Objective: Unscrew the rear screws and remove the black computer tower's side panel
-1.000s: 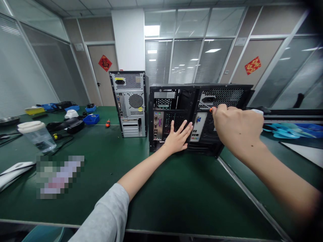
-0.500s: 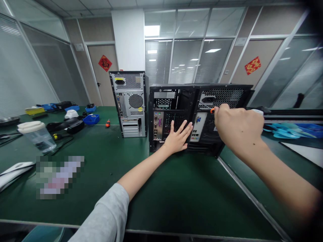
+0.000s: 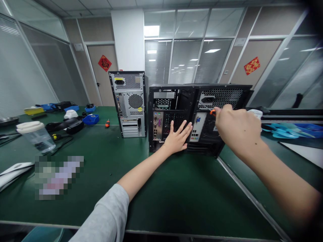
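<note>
My left hand (image 3: 177, 138) lies against the lower back of a black computer case (image 3: 186, 97), fingers spread. My right hand (image 3: 237, 129) is wrapped round a screwdriver (image 3: 213, 112). The palm hides most of its handle; an orange part and a thin metal shaft show. That shaft points up and left to the left edge of the power supply (image 3: 227, 97) on the right-hand black case. Whether its tip sits on a screw I cannot tell. A silver-backed computer tower (image 3: 131, 107) stands upright to the left of the black cases.
On the green table (image 3: 156, 198), a small orange screwdriver (image 3: 107, 123) stands left of the silver tower. Farther left are a blue bin (image 3: 91, 119), cables and a plastic cup (image 3: 37, 137). Blue items (image 3: 282, 130) lie at the right. A metal strip (image 3: 252, 196) crosses the table.
My right fist has turned slightly with the screwdriver, and a bit more orange shows. My left hand stays on the case.
</note>
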A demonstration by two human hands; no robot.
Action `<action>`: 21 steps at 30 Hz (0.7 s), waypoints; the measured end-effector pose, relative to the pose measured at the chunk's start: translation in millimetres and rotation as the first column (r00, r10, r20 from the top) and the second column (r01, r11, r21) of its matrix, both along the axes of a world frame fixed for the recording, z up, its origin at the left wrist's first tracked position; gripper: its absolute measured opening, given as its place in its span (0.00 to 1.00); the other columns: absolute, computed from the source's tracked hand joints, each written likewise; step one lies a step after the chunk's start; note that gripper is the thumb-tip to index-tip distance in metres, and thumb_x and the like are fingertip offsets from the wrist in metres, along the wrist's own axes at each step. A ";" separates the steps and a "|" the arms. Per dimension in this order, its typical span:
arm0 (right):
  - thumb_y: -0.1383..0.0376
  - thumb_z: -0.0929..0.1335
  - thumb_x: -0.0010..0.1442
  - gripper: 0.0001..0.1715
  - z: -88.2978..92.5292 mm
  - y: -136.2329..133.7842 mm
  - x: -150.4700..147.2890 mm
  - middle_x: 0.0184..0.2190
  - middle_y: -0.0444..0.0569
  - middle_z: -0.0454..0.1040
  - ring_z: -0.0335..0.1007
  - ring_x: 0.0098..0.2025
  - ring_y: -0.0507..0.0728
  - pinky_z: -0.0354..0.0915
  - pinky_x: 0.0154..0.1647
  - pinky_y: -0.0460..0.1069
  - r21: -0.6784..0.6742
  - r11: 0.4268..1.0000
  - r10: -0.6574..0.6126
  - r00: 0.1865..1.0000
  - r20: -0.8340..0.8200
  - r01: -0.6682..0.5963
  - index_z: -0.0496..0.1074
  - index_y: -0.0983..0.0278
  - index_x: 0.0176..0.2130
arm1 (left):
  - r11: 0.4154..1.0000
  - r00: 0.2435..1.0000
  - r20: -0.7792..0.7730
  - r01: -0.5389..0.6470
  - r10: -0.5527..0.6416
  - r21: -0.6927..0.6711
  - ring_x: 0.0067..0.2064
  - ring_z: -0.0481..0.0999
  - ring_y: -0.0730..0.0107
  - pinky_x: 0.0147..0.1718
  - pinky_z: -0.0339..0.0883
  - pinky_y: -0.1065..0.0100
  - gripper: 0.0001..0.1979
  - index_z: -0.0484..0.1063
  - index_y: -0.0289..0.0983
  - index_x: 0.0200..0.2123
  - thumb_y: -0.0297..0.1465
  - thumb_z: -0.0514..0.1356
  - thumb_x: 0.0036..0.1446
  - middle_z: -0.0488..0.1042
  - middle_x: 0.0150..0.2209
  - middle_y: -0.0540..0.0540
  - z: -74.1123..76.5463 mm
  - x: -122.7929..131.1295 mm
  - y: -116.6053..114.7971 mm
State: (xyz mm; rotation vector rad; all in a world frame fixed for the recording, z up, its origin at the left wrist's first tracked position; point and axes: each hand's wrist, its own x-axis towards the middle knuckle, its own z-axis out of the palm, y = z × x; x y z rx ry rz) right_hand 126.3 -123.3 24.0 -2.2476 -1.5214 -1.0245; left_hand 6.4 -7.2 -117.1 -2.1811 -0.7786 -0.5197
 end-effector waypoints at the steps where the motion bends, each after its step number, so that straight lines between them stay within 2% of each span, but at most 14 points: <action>1: 0.59 0.53 0.69 0.24 0.7 -0.5 -0.3 0.31 0.70 0.77 0.78 0.35 0.70 0.53 0.24 0.49 -0.017 1.000 -0.003 1.000 -0.016 0.003 0.69 0.73 0.41 | 1.000 1.000 -0.002 -0.004 0.004 -0.001 0.70 0.22 0.46 0.61 0.35 0.28 0.41 0.44 0.30 0.69 0.43 0.52 0.59 0.37 0.71 0.41 0.0 0.0 -0.1; 5: 0.54 0.54 0.68 0.26 4.1 -2.2 -1.3 0.31 0.70 0.77 0.77 0.36 0.70 0.52 0.24 0.49 -0.047 0.999 0.004 0.998 -0.067 -0.007 0.65 0.74 0.45 | 1.000 1.000 -0.004 -0.007 0.007 -0.003 0.70 0.22 0.46 0.61 0.35 0.28 0.41 0.44 0.30 0.69 0.44 0.52 0.59 0.37 0.72 0.41 -0.2 0.0 0.1; 9: 0.51 0.62 0.64 0.28 2.9 -1.3 1.0 0.31 0.69 0.77 0.77 0.36 0.70 0.49 0.23 0.49 -0.060 0.997 0.043 0.995 -0.093 -0.048 0.61 0.75 0.48 | 1.000 1.000 0.004 0.005 -0.005 0.003 0.70 0.22 0.46 0.61 0.35 0.28 0.41 0.44 0.29 0.69 0.43 0.52 0.59 0.37 0.71 0.40 -0.7 -0.4 0.9; 12: 0.57 0.65 0.60 0.25 -1.2 0.6 3.5 0.31 0.67 0.77 0.77 0.35 0.70 0.47 0.22 0.49 -0.071 0.995 0.062 0.995 -0.083 -0.068 0.59 0.74 0.49 | 1.000 1.000 0.006 0.005 -0.005 0.011 0.70 0.20 0.48 0.61 0.35 0.28 0.41 0.43 0.29 0.69 0.43 0.52 0.59 0.37 0.71 0.41 -1.2 -0.4 1.4; 16: 0.66 0.61 0.59 0.19 -5.3 1.7 3.9 0.30 0.64 0.78 0.77 0.33 0.69 0.46 0.22 0.49 -0.090 0.994 0.064 0.996 -0.056 -0.069 0.58 0.72 0.49 | 1.000 1.000 0.006 -0.003 0.003 0.017 0.70 0.20 0.48 0.61 0.35 0.28 0.41 0.44 0.30 0.69 0.42 0.52 0.59 0.37 0.72 0.41 -1.2 0.1 1.3; 21: 0.69 0.59 0.59 0.17 -5.9 0.2 3.9 0.28 0.63 0.78 0.77 0.31 0.67 0.44 0.22 0.49 -0.087 0.994 0.074 0.997 0.022 -0.072 0.60 0.71 0.48 | 1.000 1.000 -0.006 -0.006 0.006 0.009 0.70 0.23 0.45 0.61 0.36 0.27 0.39 0.45 0.30 0.69 0.41 0.52 0.59 0.38 0.72 0.41 -0.1 0.3 0.3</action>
